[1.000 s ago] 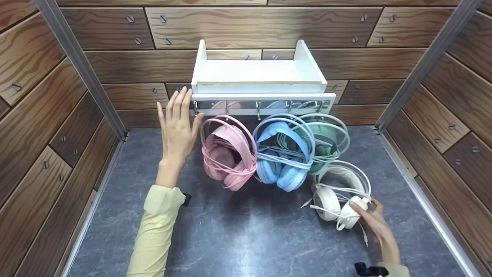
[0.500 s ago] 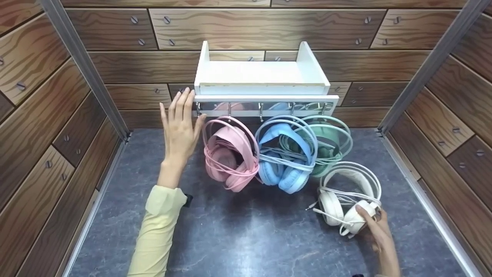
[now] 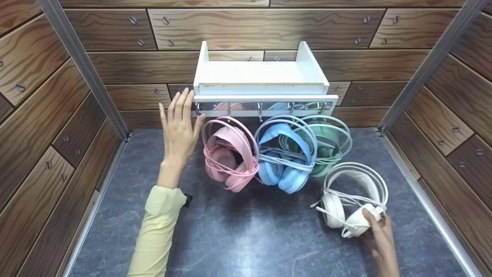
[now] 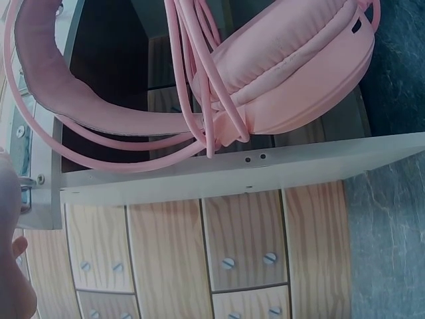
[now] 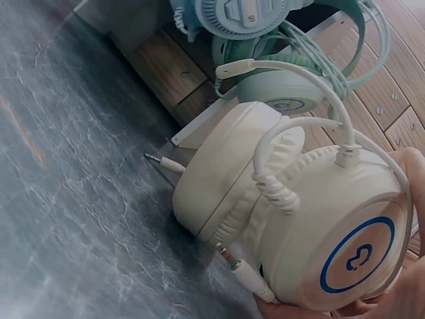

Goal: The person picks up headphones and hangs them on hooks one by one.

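My left hand (image 3: 178, 132) rests at the left end of a white hook rack (image 3: 265, 98), fingers extended and thumb near the leftmost hook. My right hand (image 3: 379, 236) grips a white headset (image 3: 359, 223) by one ear cup, thumb on its outer side. Its cable is bundled round the band; in the right wrist view, a boom mic and loose plugs (image 5: 169, 164) show. Hanging from the rack are pink headphones (image 3: 230, 169), nearest my left hand, then blue headphones (image 3: 293, 184) and green headphones (image 3: 326, 132), partly hidden behind the blue pair.
Above the hooks the rack has a white shelf (image 3: 253, 73) with raised sides. Wood-patterned walls (image 3: 265, 29) enclose the back and both sides, joined by metal corner rails (image 3: 82, 69). A dark marbled tabletop (image 3: 246, 238) lies below.
The white headset, held in my right hand, has moved right and slightly toward me, away from the green headphones. My left hand keeps its place at the rack's end.
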Tool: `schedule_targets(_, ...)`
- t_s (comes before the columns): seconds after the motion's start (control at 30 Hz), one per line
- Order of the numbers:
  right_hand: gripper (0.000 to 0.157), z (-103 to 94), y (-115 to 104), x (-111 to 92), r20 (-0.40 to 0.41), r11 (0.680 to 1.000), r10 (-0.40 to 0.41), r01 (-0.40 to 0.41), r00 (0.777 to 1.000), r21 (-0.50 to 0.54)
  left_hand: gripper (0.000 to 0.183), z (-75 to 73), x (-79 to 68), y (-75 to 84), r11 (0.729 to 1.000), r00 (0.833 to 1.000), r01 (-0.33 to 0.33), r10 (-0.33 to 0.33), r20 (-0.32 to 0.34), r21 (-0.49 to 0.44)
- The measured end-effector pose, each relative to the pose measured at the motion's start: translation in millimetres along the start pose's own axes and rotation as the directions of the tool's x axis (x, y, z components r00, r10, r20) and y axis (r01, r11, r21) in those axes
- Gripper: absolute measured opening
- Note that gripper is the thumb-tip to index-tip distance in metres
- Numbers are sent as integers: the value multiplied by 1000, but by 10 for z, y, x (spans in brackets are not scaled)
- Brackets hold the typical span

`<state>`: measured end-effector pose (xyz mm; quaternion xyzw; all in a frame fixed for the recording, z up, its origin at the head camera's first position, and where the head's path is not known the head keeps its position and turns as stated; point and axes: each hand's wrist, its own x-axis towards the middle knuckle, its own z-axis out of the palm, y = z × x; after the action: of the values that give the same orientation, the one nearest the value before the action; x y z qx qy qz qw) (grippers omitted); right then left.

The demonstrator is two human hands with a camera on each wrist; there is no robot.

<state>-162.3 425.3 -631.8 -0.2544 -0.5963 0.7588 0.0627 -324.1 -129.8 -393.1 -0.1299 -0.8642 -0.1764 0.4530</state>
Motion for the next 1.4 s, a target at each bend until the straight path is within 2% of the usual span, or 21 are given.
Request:
schedule_targets(0.17, 67, -55, 27, -115, 1, 998, -50, 50, 999, 43, 60, 9, -1, -3, 1000, 1000, 3, -3, 5, 2)
schedule_targets(0.27, 66, -99, 52, -150, -27, 996, -68, 69, 997, 58, 60, 13, -3, -3, 1000, 1000, 5, -5, 3, -2)
schedule_targets(0.47, 51, -136, 105, -228, -47, 974, -155, 161, 987, 162, 61, 11, 10, 8, 1000, 1000, 1, -1, 6, -4)
schedule_targets(0.53, 47, -96, 61, -321, -57, 963, -192, 199, 980, 183, 61, 6, 13, 12, 1000, 1000, 0, 0, 5, -4)
schedule_targets(0.67, 39, 79, -155, -641, -46, 935, -243, 246, 969, 254, 61, 1, 17, 17, 1000, 1000, -1, 1, 0, -8)
schedule_targets(0.77, 35, 216, -316, -864, -39, 910, -261, 259, 965, 323, 61, 2, 24, 16, 1000, 1000, -6, 5, -9, -2)
schedule_targets(0.83, 34, 259, -369, -940, -49, 895, -272, 271, 961, 356, 61, 3, 27, 12, 1000, 1000, -7, 7, -11, 5)
schedule_targets(0.97, 37, 188, -299, -910, -1, 861, -364, 336, 932, 382, 60, 6, 25, 0, 1000, 1000, -3, 4, -8, 13)
schedule_targets(1.07, 40, 79, -174, -806, 48, 812, -440, 375, 897, 448, 60, 9, 17, -8, 1000, 1000, 1, -1, -3, 12)
schedule_targets(1.2, 39, 179, -284, -942, -2, 831, -395, 358, 919, 426, 60, 8, 11, -8, 1000, 1000, 1, -1, -1, 9)
schedule_targets(1.3, 36, 348, -482, -1164, -61, 882, -313, 314, 948, 352, 60, 5, 6, -3, 1000, 1000, 0, 0, -1, 8)
schedule_targets(1.4, 32, 411, -566, -1270, -62, 883, -306, 308, 950, 353, 60, 3, 2, -1, 1000, 1000, 0, 0, -4, 7)
